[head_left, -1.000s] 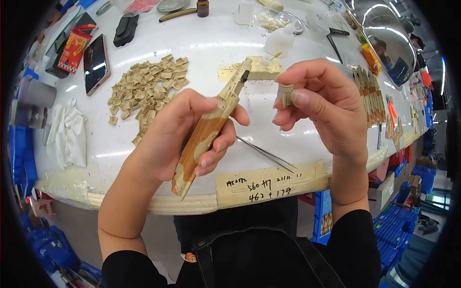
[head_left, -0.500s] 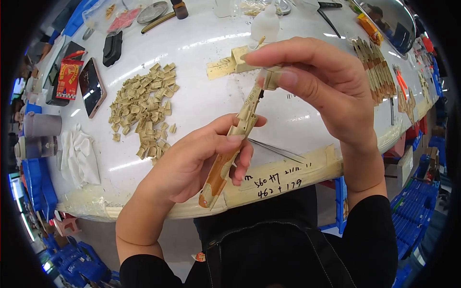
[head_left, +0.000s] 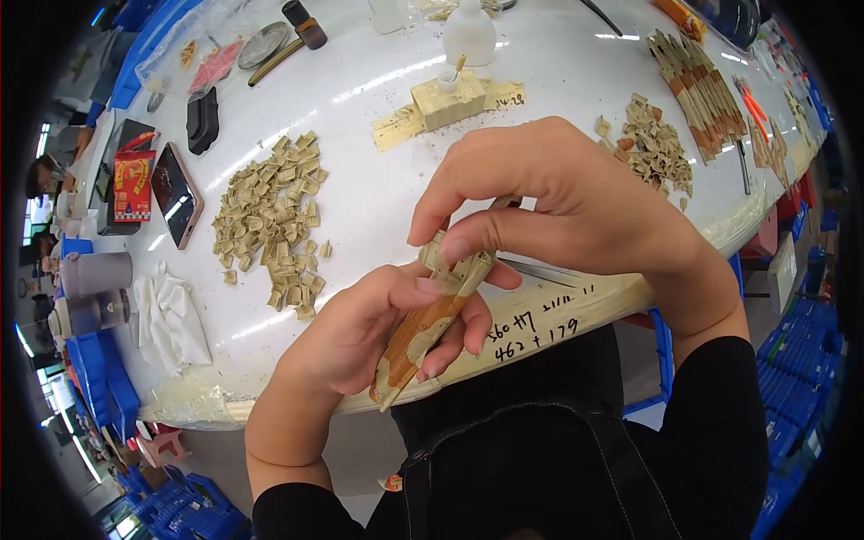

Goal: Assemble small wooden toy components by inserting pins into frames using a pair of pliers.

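At the centre, the left hand (head_left: 346, 328)'s fingers grip a model (head_left: 418, 331); the right hand (head_left: 540, 193)'s fingers pinch a tan part (head_left: 436, 252) against it. Black handwriting (head_left: 538, 339) marks the tape (head_left: 623, 294) at the bench (head_left: 351, 112)'s lower edge. Above centre, a cup (head_left: 447, 83) holds a stick (head_left: 461, 63); at left, a red packet (head_left: 133, 183) bears print.

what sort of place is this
Likely a small-parts workshop: the left hand holds a brown-and-beige piece, similar ones lie in a row, and small beige parts lie heaped.
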`<state>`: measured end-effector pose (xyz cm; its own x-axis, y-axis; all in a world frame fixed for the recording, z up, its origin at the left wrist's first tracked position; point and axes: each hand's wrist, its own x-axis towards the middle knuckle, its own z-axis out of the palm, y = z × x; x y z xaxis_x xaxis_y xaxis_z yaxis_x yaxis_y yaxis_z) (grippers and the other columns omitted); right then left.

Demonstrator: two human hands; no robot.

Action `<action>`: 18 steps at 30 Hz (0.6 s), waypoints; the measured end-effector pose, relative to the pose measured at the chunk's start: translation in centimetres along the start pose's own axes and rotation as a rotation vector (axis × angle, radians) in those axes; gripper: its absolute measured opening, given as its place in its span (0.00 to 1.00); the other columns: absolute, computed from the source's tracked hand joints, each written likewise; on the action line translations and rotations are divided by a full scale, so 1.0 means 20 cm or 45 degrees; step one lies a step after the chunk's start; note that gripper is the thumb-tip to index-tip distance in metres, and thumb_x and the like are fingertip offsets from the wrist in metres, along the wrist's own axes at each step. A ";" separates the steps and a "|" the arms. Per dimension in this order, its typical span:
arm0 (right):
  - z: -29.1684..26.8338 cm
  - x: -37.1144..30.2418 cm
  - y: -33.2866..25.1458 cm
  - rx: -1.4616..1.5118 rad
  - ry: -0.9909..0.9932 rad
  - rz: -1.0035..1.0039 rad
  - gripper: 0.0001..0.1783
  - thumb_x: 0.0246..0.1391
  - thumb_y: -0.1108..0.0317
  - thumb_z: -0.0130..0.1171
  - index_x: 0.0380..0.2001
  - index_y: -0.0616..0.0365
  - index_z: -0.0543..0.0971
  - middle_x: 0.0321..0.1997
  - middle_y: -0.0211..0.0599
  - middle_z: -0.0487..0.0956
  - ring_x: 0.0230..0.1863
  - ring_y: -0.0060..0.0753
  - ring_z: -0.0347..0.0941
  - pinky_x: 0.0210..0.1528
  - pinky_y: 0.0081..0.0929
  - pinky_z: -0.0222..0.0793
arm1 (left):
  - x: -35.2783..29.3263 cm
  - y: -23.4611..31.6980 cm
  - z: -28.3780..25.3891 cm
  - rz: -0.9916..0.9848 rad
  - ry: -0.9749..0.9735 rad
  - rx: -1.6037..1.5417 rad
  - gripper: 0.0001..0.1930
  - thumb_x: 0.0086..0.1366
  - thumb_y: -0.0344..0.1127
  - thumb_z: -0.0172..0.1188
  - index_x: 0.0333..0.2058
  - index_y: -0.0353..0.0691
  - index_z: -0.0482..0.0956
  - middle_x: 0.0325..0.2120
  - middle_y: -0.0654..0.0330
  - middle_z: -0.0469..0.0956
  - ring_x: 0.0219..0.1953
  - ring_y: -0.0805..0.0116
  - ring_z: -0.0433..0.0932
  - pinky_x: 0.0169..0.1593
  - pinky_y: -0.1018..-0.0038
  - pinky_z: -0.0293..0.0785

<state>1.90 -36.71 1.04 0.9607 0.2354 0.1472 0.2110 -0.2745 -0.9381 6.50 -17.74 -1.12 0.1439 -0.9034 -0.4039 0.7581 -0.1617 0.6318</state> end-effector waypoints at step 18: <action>-0.03 -0.01 -0.02 0.008 -0.174 0.193 0.03 0.44 0.77 0.60 0.26 0.61 0.79 0.23 0.32 0.74 0.19 0.20 0.67 0.25 0.13 0.63 | -0.02 0.00 -0.02 0.006 -0.071 -0.172 0.26 0.59 0.40 0.34 0.47 0.24 0.66 0.18 0.55 0.69 0.13 0.75 0.64 0.18 0.85 0.59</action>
<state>1.79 -37.19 1.65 0.9479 0.3160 -0.0392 0.0643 -0.3104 -0.9484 6.79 -17.29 -1.28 0.1153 -0.9253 -0.3613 0.8366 -0.1057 0.5375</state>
